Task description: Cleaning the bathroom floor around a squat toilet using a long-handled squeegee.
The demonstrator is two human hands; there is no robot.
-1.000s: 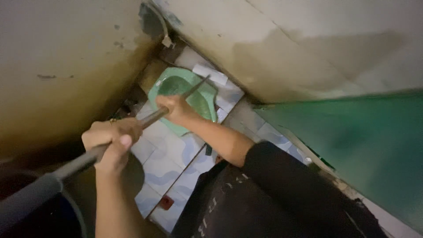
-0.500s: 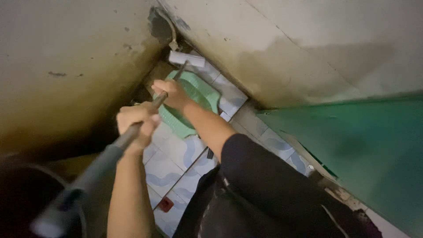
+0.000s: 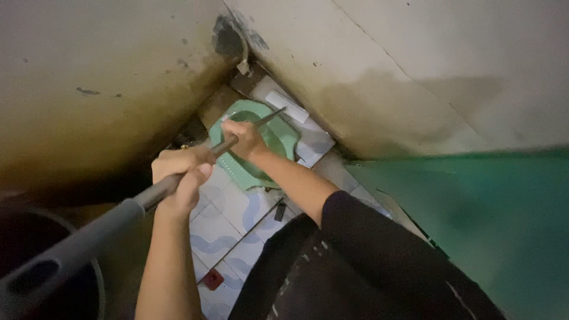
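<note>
Two hands grip a long grey mop handle (image 3: 178, 182) with a white head.

The person stands over a green squat toilet pan (image 3: 261, 148) set into a floor of white tiles with blue wave marks (image 3: 222, 228). Both hands grip a long grey pole (image 3: 112, 216): the left hand (image 3: 181, 178) is wrapped around it nearer the body, the right hand (image 3: 243, 137) is closed on it farther down, over the pan. The pole's white flat head (image 3: 286, 106) lies at the pan's far edge, by the stained wall (image 3: 379, 89). A green door (image 3: 474, 219) stands to the right. A small red object (image 3: 213, 278) lies on the tiles beside the left forearm.
</note>
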